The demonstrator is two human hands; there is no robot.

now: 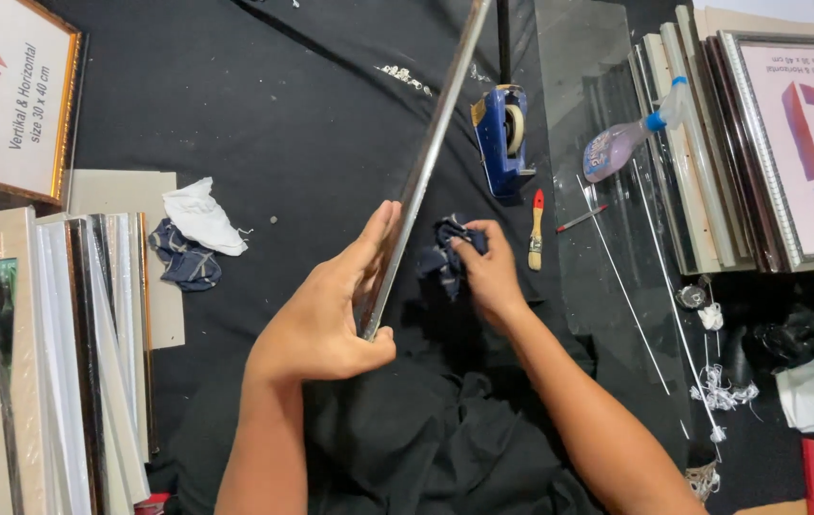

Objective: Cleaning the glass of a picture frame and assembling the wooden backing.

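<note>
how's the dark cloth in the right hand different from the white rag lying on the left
The dark blue cloth is bunched under the right hand and pressed against the upright glass pane; the white rag lies loose on the black sheet, untouched. The white rag overlaps another blue checked cloth; the gripped cloth sits alone. Both are crumpled.

A thin upright pane of clear glass is standing edge-on between the hands; a blue tape dispenser is lying right of it, a wooden-handled small brush further right.
</note>
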